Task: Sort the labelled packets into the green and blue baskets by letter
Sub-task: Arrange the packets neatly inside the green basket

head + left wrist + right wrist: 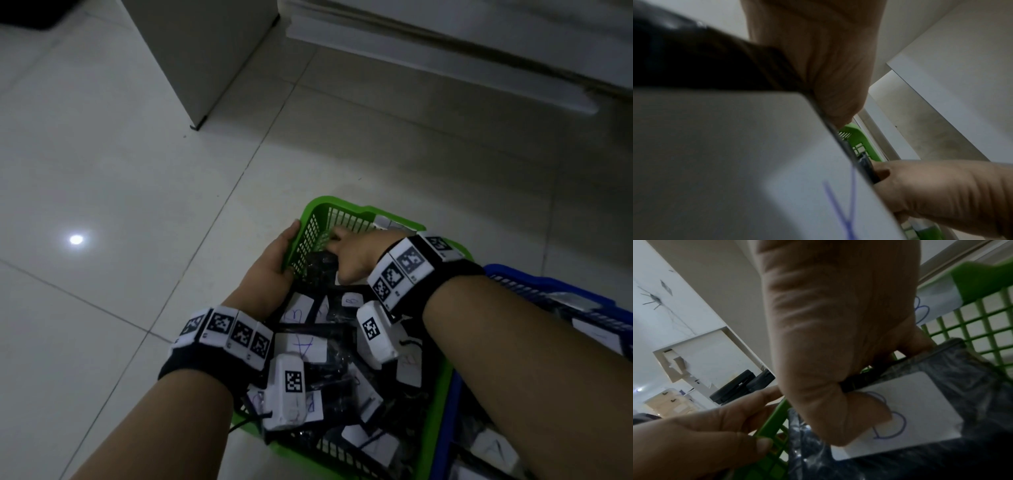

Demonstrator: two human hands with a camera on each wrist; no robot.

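Floor (pixel 120 178): pale glossy tiles, on which both baskets are set; a white cabinet (pixel 205 51) is seen standing on it well beyond them.
Green basket (pixel 310 219): lattice-walled, placed in front of the person. It is filled with dark plastic packets (pixel 337 346) bearing white labels; handwritten blue letters are carried on the labels, an A being legible on one near the middle and a B-like mark on others.
Blue basket (pixel 548 286): set touching the green basket on its right side and largely covered by the right forearm. Further labelled packets are held in it, one marked A at the lower right.
Left hand (pixel 270 260): applied to the far-left wall of the green basket. The rim is gripped, with the thumb curled over the top edge and the fingers laid against the outside of the lattice.
Right hand (pixel 356 253): lowered inside the green basket at its far end. A dark packet with a white label marked B (pixel 910 410) is pinched between the curled fingers and the thumb, as seen in the right wrist view.
Held packet position: inside the green basket, close to the far-left wall, resting against other packets.
Wristbands (pixel 226 332): black bands with white square-coded marker blocks are worn on both wrists.
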